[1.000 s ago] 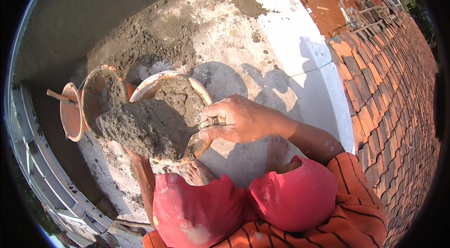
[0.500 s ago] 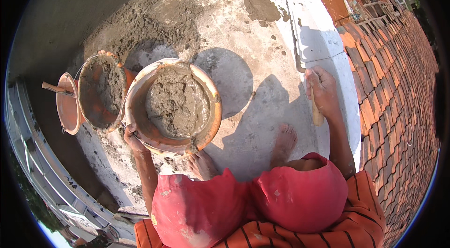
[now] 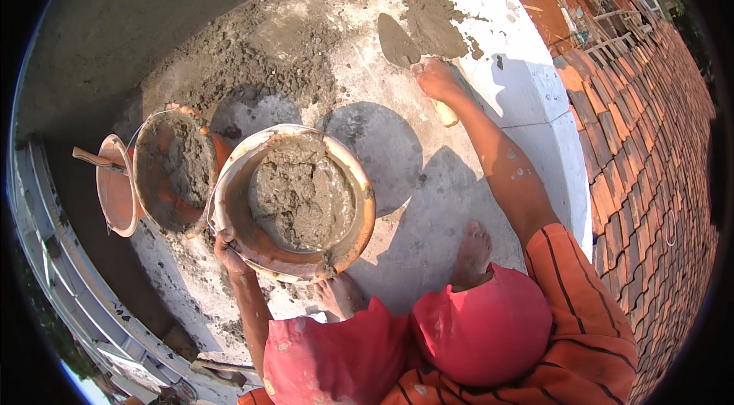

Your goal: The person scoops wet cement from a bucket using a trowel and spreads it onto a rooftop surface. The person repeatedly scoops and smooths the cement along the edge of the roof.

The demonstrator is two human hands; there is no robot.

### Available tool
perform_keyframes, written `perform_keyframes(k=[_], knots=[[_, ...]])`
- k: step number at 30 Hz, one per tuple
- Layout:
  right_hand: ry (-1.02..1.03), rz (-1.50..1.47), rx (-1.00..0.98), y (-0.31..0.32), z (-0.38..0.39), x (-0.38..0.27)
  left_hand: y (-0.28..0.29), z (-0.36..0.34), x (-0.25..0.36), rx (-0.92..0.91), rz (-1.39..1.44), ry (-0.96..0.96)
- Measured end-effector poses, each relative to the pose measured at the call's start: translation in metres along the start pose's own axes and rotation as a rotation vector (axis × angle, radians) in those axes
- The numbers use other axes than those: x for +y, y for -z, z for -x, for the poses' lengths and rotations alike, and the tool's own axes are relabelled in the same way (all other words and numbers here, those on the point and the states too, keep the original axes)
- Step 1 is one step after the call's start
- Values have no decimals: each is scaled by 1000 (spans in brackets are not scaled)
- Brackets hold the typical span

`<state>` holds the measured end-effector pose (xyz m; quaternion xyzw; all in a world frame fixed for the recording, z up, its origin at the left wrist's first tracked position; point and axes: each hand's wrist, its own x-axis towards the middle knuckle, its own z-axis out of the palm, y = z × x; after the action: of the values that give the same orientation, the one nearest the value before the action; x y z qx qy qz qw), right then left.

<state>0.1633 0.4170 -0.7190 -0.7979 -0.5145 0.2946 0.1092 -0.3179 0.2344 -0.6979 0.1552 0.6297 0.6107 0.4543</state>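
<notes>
My right hand [image 3: 437, 81] is wrapped round the wooden handle of a pointed trowel [image 3: 397, 41]. Its grey blade lies over the pale slab, beside a patch of wet mortar [image 3: 434, 19]. With my left hand [image 3: 231, 253] I grip an orange bucket [image 3: 365, 210] at its near left rim, by the wire handle; my fingertips are partly hidden. Wet grey mortar [image 3: 302, 195] fills the lower part of this bucket.
A second mortar-smeared bucket [image 3: 172, 210] stands just left, then a third bucket [image 3: 115, 198] with a wooden-handled tool [image 3: 98, 159] across it. My bare feet [image 3: 472, 248] are on the slab. Right lies a white ledge [image 3: 527, 91], then roof tiles [image 3: 642, 175]; mortar crumbs [image 3: 252, 57] lie beyond the buckets.
My right hand has swung the trowel forward and left, from over the white ledge to beside the mortar patch; its blade now shows broadside. My left hand keeps its grip on the bucket.
</notes>
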Motion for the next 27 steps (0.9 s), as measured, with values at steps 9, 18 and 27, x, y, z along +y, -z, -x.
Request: perform_keyframes(k=[9, 18, 27], knots=[[-52, -76, -99, 21, 26, 10, -12, 8, 15, -124, 130, 113], [-89, -55, -39, 14, 7, 5, 15, -9, 2, -242, 153, 158], [-141, -31, 112, 18, 11, 11, 19, -8, 1, -186, 141, 107]])
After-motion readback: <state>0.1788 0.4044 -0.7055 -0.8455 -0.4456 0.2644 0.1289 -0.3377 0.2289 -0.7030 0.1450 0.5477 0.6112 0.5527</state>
